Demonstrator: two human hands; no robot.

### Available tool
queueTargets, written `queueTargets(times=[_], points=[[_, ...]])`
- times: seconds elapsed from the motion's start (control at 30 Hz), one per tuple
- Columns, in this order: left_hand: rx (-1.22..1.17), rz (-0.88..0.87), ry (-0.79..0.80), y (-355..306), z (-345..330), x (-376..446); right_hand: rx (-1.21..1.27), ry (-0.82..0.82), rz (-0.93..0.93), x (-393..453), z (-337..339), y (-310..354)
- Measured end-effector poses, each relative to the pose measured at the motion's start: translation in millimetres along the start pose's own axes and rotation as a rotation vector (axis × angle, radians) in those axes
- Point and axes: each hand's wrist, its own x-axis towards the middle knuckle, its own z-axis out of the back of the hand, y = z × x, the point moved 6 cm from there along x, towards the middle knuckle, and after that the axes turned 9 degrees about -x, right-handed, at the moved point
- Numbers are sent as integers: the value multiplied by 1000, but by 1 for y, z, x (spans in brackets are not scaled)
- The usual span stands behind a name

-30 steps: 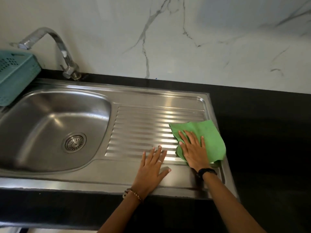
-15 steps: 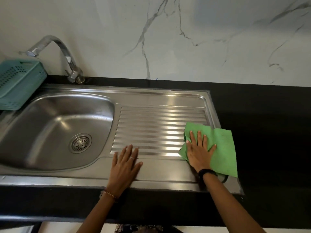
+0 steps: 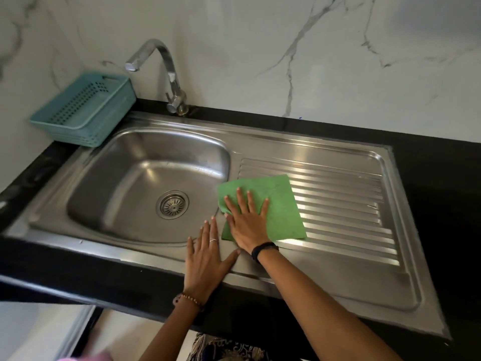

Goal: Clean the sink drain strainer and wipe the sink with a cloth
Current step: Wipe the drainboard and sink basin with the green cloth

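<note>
Right hand (image 3: 247, 225) lies flat, fingers (image 3: 240, 198) spread wide, palm pressing the green cloth (image 3: 276, 204) onto the sink's ribbed draining board (image 3: 338, 204) at its bowl-side end; nothing is gripped, the cloth is only held down. Left hand (image 3: 205, 259) rests open on the front rim of the sink (image 3: 117, 246), just beside the right, holding nothing.

Risks, as judged from this position:
- The cloth's left corner overhangs the lip of the bowl (image 3: 145, 183). With no grip on it, a sideways push could let it bunch or slide out from under the palm into the bowl.
- The ribs could leave the grooves unwiped if the flat cloth rides only their crests.
- The bracing hand sits on smooth steel at the front edge of the surface (image 3: 78, 277); if the steel is wet (cannot be confirmed), it may slip.

Containers:
- Bowl: no standing water or debris visible. The strainer (image 3: 172, 204) sits seated in the drain at the bowl's bottom; whether it is clean cannot be told.
- Teal basket (image 3: 86, 110), at the back left corner beside the tap (image 3: 166, 74): what shows of its inside looks empty.
</note>
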Motion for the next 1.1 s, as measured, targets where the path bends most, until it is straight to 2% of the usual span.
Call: queueTargets(times=[0.13, 0.27, 0.5, 0.7, 0.8, 0.97, 1.1], points=[[-26, -58, -32, -2, 7, -3, -100, 9, 178, -15, -10, 16], [-16, -102, -27, -2, 7, -5, -61, -17, 230, -35, -6, -3], [7, -150, -7, -13, 1, -12, -24, -42, 19, -89, -2, -108], [-48, -429, 148, -115, -55, -37, 60, -48, -234, -144, -6, -210], [40, -552, 196, -149, -75, -51, 2, -38, -364, -170, -4, -249], [102, -512, 214, -132, -68, -45, -5, -33, -428, -199, -13, -238], [1, -421, 194, -105, -52, -40, 67, 3, -410, -189, -15, -221]])
